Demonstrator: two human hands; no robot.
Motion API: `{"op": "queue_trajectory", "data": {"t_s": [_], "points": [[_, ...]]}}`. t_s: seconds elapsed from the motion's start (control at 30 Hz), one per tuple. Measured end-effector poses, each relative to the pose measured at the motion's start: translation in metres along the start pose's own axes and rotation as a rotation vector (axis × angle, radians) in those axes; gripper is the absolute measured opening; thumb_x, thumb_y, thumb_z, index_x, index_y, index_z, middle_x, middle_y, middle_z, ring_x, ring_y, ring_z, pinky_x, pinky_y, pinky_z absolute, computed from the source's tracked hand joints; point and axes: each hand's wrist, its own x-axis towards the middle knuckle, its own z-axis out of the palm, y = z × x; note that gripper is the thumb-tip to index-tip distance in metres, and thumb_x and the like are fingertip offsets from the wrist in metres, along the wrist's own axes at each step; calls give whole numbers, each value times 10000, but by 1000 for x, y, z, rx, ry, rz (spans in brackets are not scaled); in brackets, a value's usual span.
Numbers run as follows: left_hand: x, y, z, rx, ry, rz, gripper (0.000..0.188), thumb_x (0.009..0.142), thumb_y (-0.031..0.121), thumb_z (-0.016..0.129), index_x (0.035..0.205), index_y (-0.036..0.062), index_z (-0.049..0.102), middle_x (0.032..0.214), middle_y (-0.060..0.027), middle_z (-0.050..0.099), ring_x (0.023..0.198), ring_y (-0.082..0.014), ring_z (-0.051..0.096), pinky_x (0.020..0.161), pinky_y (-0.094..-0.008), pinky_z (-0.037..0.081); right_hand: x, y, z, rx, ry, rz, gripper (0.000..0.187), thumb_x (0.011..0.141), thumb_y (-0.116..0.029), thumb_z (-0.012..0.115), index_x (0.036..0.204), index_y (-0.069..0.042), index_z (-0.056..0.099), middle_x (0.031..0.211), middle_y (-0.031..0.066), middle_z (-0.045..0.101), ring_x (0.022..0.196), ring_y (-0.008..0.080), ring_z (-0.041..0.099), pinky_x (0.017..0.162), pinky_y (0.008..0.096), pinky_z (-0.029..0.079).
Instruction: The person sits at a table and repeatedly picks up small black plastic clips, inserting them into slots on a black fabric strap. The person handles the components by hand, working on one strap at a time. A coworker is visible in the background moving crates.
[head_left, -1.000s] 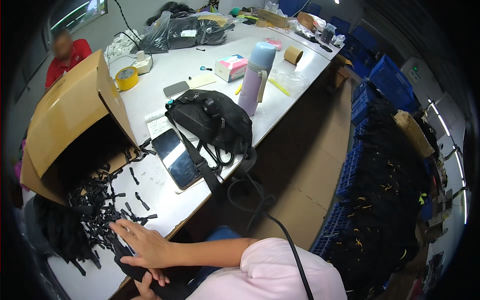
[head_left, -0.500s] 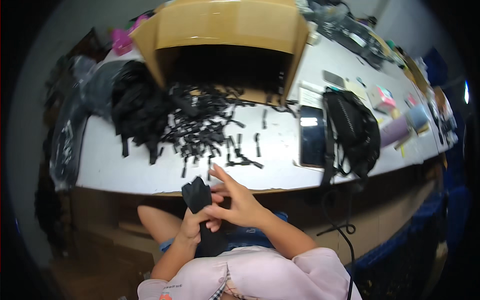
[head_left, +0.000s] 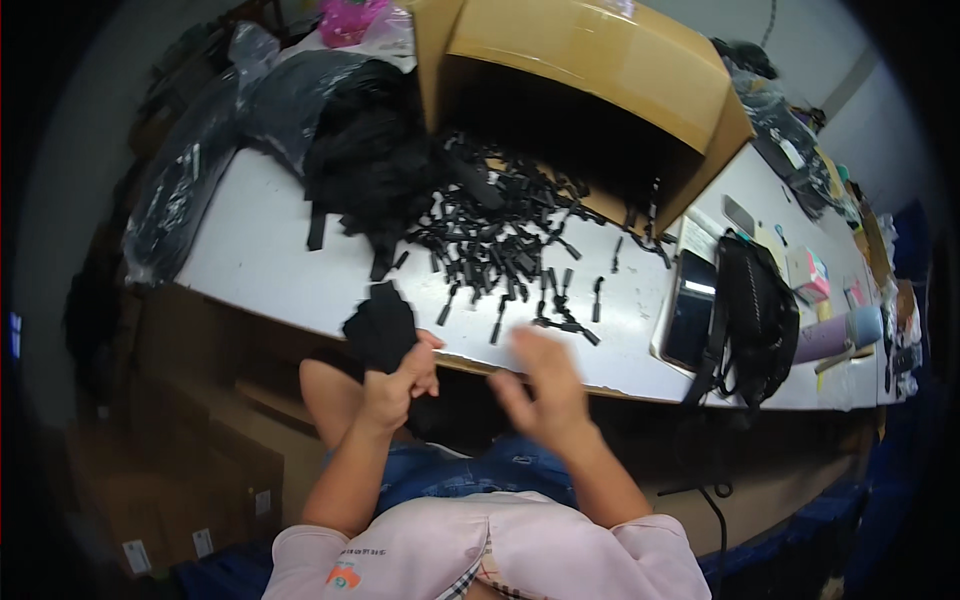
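- Left grip [head_left: 395,392] was clamped round a black bundle [head_left: 380,325], soft-looking and layered, at the near edge of the table [head_left: 250,235].
- Right grip [head_left: 549,393], blurred, had thumb and fingers apart, near slender black pieces [head_left: 490,250] heaped loosely.

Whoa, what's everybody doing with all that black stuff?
The person's left hand grips a black fabric bundle by the near edge of the white table. The right hand, blurred, is open and apart from it. Small black tabs lie heaped before an open cardboard box, beside black fabric strips.
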Motion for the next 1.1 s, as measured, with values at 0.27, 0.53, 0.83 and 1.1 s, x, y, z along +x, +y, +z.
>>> {"op": "queue_trajectory", "data": {"t_s": [0.27,0.53,0.83,1.1], "points": [[-12,-28,16,-140,-252,-333,214,822,173,535,880,-33,516,567,-31,451,449,-73,408,477,-242,418,7,39,-12,-445,-241,214,599,737,-306,602,1193,17,388,1251,245,336,1171,374,305,963,437,240],[-17,-34,19,-32,-354,-443,198,756,153,623,870,20,528,551,11,420,430,-52,388,401,-193,351,7,-9,-5,386,2,295,447,656,-108,673,1059,-11,506,958,146,514,822,235,506,683,303,423],[-15,-30,22,-101,-273,-326,257,695,64,651,910,32,513,694,-26,506,497,-68,455,419,-180,352,-5,-12,5,318,-166,62,163,624,-17,663,752,-22,563,729,84,517,662,225,484,573,294,390],[-22,-35,25,25,-109,-92,198,763,74,611,916,3,507,740,-52,534,574,-98,509,499,-212,439,-16,-11,1,980,-259,706,87,819,-42,523,763,17,553,651,27,571,511,47,482,447,159,367]]}}
